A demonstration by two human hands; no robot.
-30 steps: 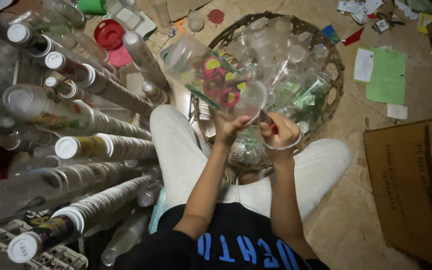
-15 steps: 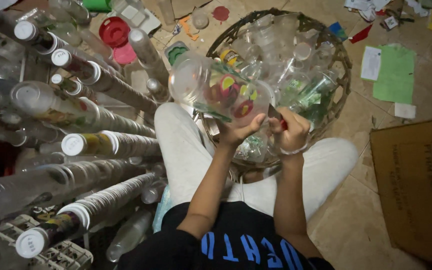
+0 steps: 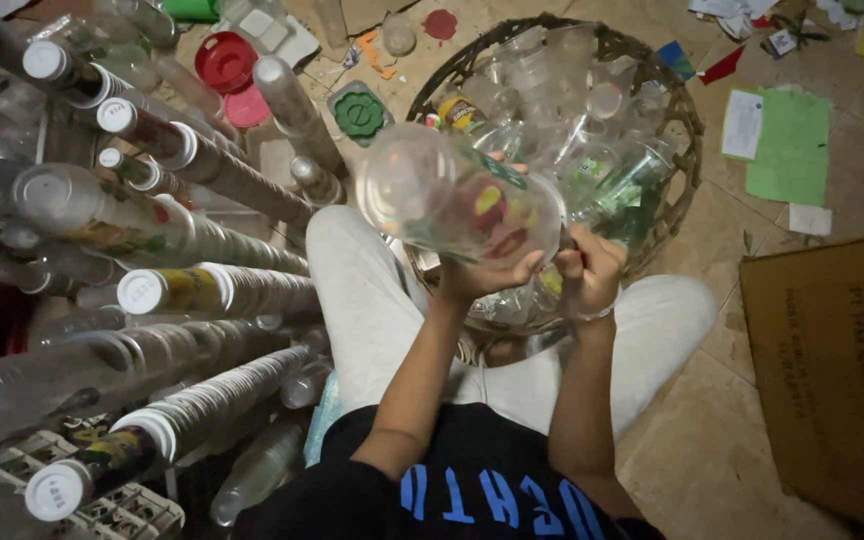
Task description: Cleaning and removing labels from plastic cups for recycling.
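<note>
I sit with white-trousered legs around a round woven basket [image 3: 690, 118] full of clear plastic cups. My left hand [image 3: 480, 280] grips a clear plastic cup [image 3: 457, 195] with a colourful print, held on its side over the basket, its base pointing left. My right hand [image 3: 587, 272] is closed at the cup's open rim on the right, fingers pinched there; what they pinch is too small to tell.
Long nested stacks of plastic cups [image 3: 182, 225] lie across the left side, some resting on a white crate [image 3: 127, 510]. Red lids [image 3: 224, 62] and a green lid [image 3: 359, 113] lie behind. A cardboard sheet [image 3: 832, 370] and green paper [image 3: 790, 145] lie on the tiled floor at right.
The printed cup has turned and swung left, its base now toward the stacks. Both hands stay at its rim end, slightly lower in view.
</note>
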